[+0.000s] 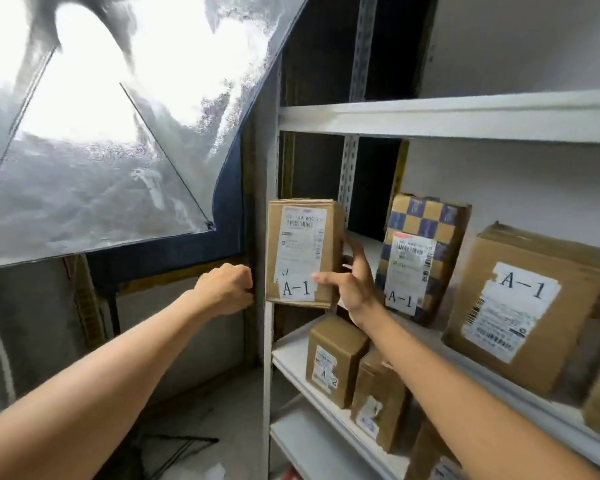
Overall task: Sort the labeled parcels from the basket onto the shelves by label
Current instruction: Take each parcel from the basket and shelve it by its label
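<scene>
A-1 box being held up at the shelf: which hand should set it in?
Right. The right hand grips the A-1 box, thumb across its front, beside the checkered A-1 parcel. The left hand sits curled outside the shelf upright, off the box.

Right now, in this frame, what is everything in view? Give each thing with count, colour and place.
held brown cardboard parcel labelled A-1: one, brown, at the left end of the middle shelf
blue-and-tan chequered parcel labelled A-1: one, blue and tan, middle shelf, centre
large brown cardboard box labelled A-1: one, brown, middle shelf, right
small brown cardboard boxes: at least two, brown, lower shelf
white metal shelving: one, white, right half of view
translucent plastic sheet: one, grey-white, upper left
left hand: one, curled beside the shelf upright, grip unclear
right hand: one, holding the held parcel
</scene>
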### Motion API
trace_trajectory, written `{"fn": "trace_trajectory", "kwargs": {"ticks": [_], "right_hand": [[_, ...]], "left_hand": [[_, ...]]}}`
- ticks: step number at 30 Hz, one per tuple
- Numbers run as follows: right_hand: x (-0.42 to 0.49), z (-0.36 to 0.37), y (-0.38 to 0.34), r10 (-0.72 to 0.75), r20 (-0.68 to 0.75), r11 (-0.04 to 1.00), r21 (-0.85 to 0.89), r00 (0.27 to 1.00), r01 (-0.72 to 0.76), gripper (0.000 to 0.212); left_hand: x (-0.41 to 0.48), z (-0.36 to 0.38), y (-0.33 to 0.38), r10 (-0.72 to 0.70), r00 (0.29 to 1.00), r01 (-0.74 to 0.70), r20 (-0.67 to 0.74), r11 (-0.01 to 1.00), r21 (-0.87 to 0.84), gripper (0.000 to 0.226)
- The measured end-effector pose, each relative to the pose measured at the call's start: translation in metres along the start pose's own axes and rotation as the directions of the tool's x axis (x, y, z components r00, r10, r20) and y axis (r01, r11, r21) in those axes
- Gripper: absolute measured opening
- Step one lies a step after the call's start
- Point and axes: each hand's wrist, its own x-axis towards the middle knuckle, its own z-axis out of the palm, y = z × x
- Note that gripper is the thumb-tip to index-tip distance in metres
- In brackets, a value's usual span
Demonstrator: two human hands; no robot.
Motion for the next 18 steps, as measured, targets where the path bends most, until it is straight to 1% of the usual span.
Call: {"fn": "trace_trajectory", "kwargs": {"ticks": [3,6,8,10,12,18], "right_hand": [[0.034,-0.002,0.007,0.049,-0.131,0.997,-0.047,0.990,-0.056,0.077],[0.058,-0.007,0.017,0.139,-0.255,0.983,-0.084,0.957,-0.165,0.088],[0.073,-0.009,0.022,0.150,-0.313,0.970,-0.136,0.938,-0.201,0.082],[0.085,-0.008,0.027,0.128,-0.342,0.957,-0.205,0.931,-0.206,0.083],[0.098,-0.006,0.037,0.118,-0.349,0.952,-0.227,0.930,-0.206,0.087],[0.111,0.003,0.037,0.108,-0.371,0.938,-0.269,0.922,-0.219,0.078]], "left_hand": [[0.039,0.004,-0.010,0.062,0.998,-0.062,0.010,0.998,-0.025,0.026],[0.066,0.015,-0.013,0.104,0.993,-0.101,0.054,0.994,-0.049,0.029],[0.082,0.025,-0.013,0.138,0.988,-0.134,0.068,0.989,-0.057,0.030],[0.095,0.032,-0.014,0.163,0.985,-0.157,0.060,0.983,-0.093,0.030],[0.106,0.038,-0.015,0.169,0.984,-0.162,0.052,0.978,-0.129,0.028],[0.130,0.048,-0.019,0.192,0.979,-0.183,0.068,0.976,-0.120,0.026]]}}
